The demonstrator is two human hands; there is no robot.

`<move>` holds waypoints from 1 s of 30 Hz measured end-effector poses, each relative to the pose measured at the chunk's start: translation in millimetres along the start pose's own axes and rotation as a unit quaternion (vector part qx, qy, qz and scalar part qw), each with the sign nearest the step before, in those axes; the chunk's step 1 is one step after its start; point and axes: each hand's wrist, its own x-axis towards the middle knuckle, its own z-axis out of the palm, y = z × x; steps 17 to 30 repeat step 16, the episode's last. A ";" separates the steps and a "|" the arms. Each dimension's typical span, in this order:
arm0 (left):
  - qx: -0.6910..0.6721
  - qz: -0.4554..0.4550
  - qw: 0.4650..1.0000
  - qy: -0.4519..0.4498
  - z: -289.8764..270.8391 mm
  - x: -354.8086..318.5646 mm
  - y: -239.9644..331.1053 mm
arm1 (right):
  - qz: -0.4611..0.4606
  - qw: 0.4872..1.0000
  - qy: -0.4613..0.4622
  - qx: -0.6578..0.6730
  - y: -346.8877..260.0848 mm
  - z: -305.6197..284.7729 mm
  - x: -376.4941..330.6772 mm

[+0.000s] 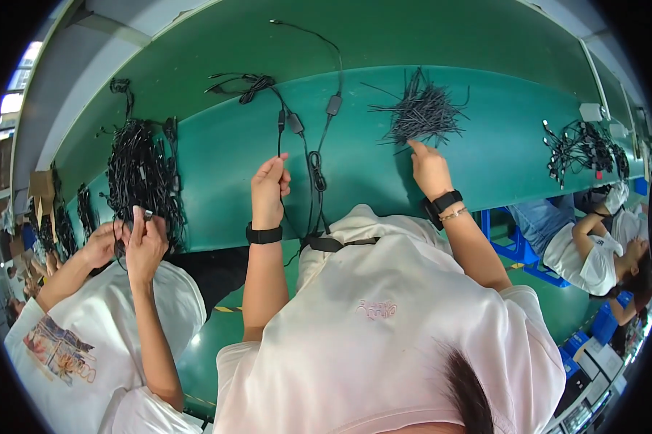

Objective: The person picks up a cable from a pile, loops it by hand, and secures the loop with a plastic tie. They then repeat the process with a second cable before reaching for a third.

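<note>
My left hand (271,185) pinches a thin black cable (281,134) just below its connector, holding it up over the green table. Beyond it the cable joins a small black box and a bundled coil (255,88) tied in the middle. A second black cable (333,105), with an inline box, runs beside it toward the table's near edge, where another tied coil (316,172) hangs. My right hand (431,171) reaches to the near edge of a loose pile of short black ties (426,112). Its index finger is stretched out, touching the pile; its other fingers are partly hidden.
At my left a co-worker's hands (141,239) handle a cable beside a thick heap of black cables (134,163). More bundled cables (583,148) lie at the table's right end, near another seated person (594,246). A green wall panel (442,36) rises behind the table (500,166).
</note>
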 end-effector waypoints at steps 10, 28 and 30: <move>0.053 0.085 0.995 -0.023 -1.0 -24.8 53.6 | -0.107 0.974 -0.074 0.185 -84.3 6.5 66.0; 0.417 0.154 0.896 0.015 -34.1 9.9 -30.8 | 0.025 0.996 0.001 0.085 -104.6 55.8 142.0; 0.417 0.154 0.896 0.015 -34.1 9.9 -30.8 | 0.025 0.996 0.001 0.085 -104.6 55.8 142.0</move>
